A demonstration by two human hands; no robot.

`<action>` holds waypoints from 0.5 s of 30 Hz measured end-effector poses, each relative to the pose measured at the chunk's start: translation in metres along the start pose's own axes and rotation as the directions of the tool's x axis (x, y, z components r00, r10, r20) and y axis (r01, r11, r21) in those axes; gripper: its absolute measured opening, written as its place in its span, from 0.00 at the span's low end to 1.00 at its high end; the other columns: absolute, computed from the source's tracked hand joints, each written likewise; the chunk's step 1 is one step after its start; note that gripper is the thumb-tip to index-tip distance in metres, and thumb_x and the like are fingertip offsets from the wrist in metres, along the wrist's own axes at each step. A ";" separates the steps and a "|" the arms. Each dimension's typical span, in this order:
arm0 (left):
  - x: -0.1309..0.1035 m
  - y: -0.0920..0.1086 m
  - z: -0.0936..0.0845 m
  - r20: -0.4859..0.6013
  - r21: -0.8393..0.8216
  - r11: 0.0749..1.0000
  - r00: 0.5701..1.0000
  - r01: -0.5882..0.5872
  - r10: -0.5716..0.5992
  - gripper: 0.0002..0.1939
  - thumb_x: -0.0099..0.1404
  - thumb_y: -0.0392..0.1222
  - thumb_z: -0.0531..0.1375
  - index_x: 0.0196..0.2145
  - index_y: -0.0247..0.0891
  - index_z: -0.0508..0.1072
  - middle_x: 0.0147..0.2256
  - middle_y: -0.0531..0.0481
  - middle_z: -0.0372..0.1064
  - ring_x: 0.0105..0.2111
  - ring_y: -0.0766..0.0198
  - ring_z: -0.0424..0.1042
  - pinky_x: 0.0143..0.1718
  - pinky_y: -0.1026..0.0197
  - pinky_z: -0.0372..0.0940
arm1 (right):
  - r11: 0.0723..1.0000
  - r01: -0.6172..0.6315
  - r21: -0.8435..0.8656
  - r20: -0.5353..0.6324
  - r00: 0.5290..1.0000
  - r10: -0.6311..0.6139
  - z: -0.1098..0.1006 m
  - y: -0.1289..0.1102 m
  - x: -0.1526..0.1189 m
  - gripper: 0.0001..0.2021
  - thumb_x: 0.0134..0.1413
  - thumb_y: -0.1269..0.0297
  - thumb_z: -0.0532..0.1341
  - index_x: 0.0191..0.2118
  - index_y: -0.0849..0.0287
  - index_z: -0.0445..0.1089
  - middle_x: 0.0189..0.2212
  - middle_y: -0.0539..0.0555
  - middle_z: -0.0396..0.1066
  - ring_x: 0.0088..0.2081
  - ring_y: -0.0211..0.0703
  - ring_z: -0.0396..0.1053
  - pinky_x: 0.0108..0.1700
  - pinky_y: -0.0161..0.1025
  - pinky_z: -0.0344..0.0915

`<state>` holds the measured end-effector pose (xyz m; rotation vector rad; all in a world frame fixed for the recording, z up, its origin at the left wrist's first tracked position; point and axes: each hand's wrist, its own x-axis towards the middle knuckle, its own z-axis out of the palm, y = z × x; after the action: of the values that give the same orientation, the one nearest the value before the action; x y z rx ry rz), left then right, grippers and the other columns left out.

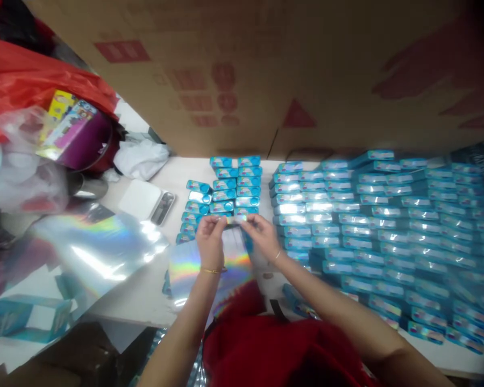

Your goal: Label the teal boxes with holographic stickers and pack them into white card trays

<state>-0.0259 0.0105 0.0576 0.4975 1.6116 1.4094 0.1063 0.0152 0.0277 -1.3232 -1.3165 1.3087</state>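
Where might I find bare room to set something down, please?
The widest bare patch of table lies between the left sheet and middle sheet; another runs between the scale and left boxes, up to the carton. Right boxes crowd the right side, bags the far left.

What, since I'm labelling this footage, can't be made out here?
In the head view:
Small strip: ends hidden by the left hand and right hand; markings blurred.
Blue boxes at right: print blurred.
Large carton: top cut off by the upper edge.
White device: panel markings too small.
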 end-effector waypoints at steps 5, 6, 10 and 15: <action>0.033 -0.015 0.028 0.087 0.119 0.989 0.993 -0.092 0.082 0.10 0.54 0.44 0.65 0.28 0.37 0.69 0.26 0.55 0.66 0.29 0.68 0.66 0.35 0.64 0.61 | 0.979 0.076 -0.188 -0.130 0.986 -0.101 -0.020 -0.002 0.046 0.12 0.59 0.56 0.57 0.28 0.56 0.67 0.26 0.48 0.66 0.33 0.41 0.63 0.39 0.38 0.59; 0.044 -0.016 0.037 0.103 0.161 0.973 0.983 -0.167 0.151 0.09 0.55 0.44 0.64 0.28 0.37 0.70 0.27 0.54 0.66 0.30 0.67 0.66 0.38 0.63 0.62 | 0.952 0.101 -0.290 -0.145 0.978 -0.148 -0.027 -0.002 0.060 0.12 0.59 0.57 0.57 0.27 0.56 0.67 0.27 0.49 0.67 0.34 0.42 0.63 0.41 0.39 0.58; 0.095 -0.017 0.080 0.139 0.347 0.829 0.898 -0.439 0.417 0.05 0.56 0.40 0.62 0.25 0.38 0.70 0.31 0.52 0.66 0.37 0.63 0.67 0.46 0.59 0.61 | 0.789 0.079 -0.609 -0.197 0.949 -0.247 -0.051 0.001 0.115 0.11 0.59 0.60 0.57 0.27 0.56 0.69 0.31 0.51 0.70 0.39 0.45 0.63 0.45 0.42 0.52; 0.136 -0.019 0.126 0.134 0.554 0.713 0.891 -0.430 0.433 0.05 0.56 0.38 0.62 0.24 0.40 0.70 0.34 0.51 0.67 0.42 0.58 0.66 0.50 0.54 0.57 | 0.606 0.027 -0.795 -0.178 0.944 -0.276 -0.064 0.011 0.164 0.11 0.60 0.61 0.55 0.30 0.57 0.71 0.33 0.53 0.70 0.41 0.47 0.60 0.45 0.44 0.47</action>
<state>0.0141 0.1830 -0.0009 1.3041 2.0105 1.2137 0.1552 0.1834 0.0052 -1.8368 -1.8337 0.3294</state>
